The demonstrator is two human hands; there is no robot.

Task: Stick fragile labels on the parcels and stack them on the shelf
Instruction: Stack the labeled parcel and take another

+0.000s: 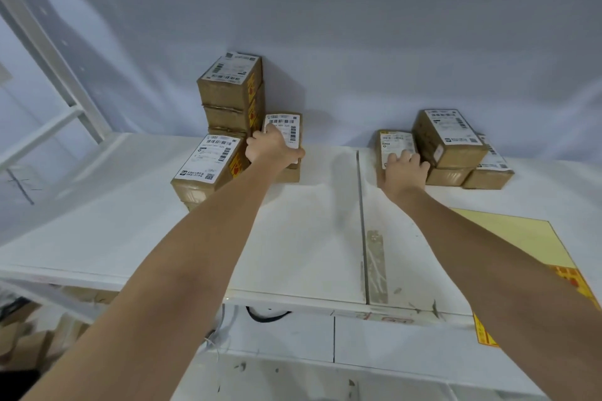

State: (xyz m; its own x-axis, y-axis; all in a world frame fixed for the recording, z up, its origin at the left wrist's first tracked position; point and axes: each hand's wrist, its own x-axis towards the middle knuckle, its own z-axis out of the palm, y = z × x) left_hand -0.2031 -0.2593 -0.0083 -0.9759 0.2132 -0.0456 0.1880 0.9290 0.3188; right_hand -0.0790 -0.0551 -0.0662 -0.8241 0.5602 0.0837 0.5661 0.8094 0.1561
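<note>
Head view: both arms reach out over the white shelf (309, 205), one hand on each cluster of parcels.
Left grip: the left hand (272, 148) curls over the top of a small parcel (288, 130), fingers wrapped across its white shipping label and thumb low on the near side; the box sits on another just beneath it, right beside the tall stack (233, 98).
Right grip: the right hand (405, 169) lies on a flat parcel (395, 145) with fingers bent over its near edge; I cannot tell whether it pinches the box or only presses on it.
Left cluster: 3 boxes rise in the tall stack against the back wall, red-and-yellow stickers showing on their right faces; a tilted parcel (208, 166) leans at its foot, touching it.
Right cluster: a top box (451, 138) sits skewed across 2 lower ones, just beside the right hand.
Stickers: a yellow backing sheet (521, 238) lies near the right forearm, with red-and-yellow labels at its near end.
Risk 1: a nudge from the left knuckles could likely shove the tall stack, which already looks uneven.
Risk 2: dragging the flat parcel may tip the skewed box off its perch.
Risk 3: no fragile sticker is visible on either held box; stacking them now could leave them unlabelled.
</note>
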